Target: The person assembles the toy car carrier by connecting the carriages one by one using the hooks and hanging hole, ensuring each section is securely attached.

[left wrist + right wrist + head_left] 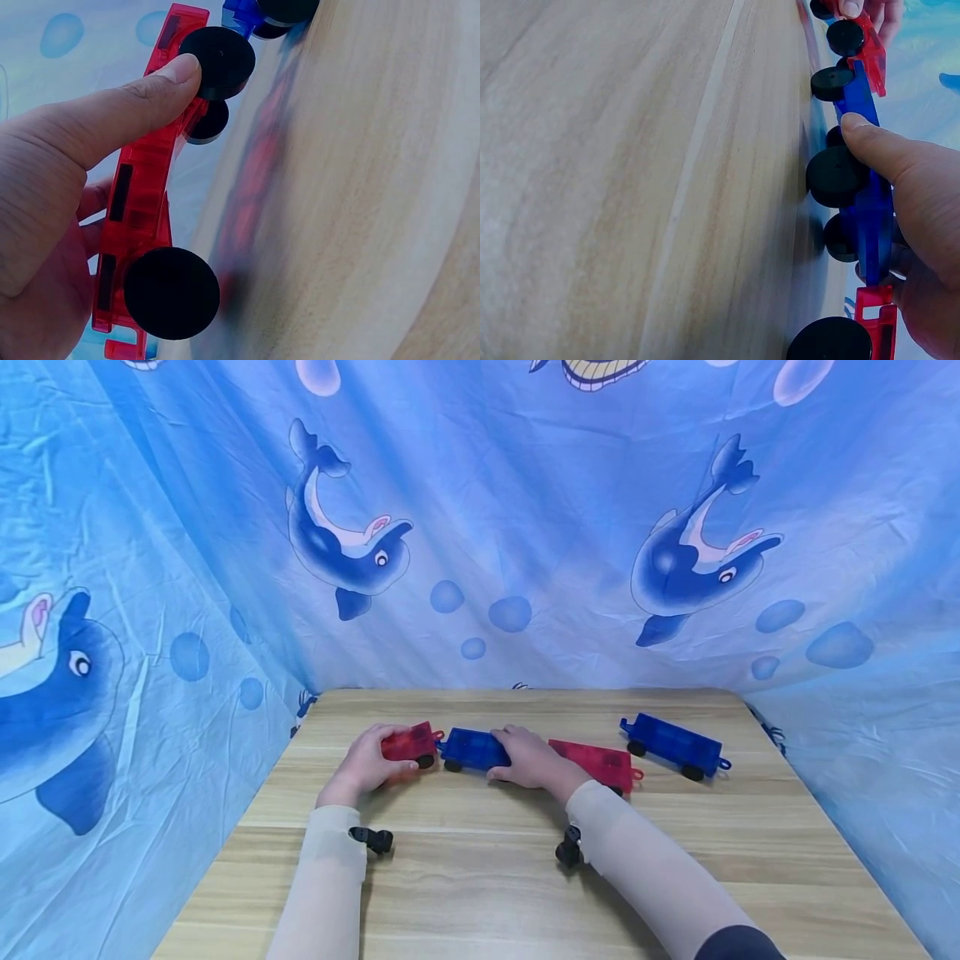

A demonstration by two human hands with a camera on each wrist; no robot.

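Near the table's back left, my left hand (367, 762) grips a red translucent toy train car (405, 744) with black wheels. In the left wrist view the thumb lies by a wheel and the other fingers go behind the red car (142, 187). My right hand (529, 758) holds a blue toy train car (472, 748) between thumb and fingers. The red and blue cars meet end to end at ring and hook; whether they are hooked I cannot tell. A second red car (600, 762) stands right behind the blue one, partly covered by the right hand and forearm.
Another blue train car (671, 745) stands apart at the back right, angled on the wooden table (465, 877). A blue dolphin-print cloth (480, 527) hangs behind the table and along both sides. Small black cameras are strapped to both wrists.
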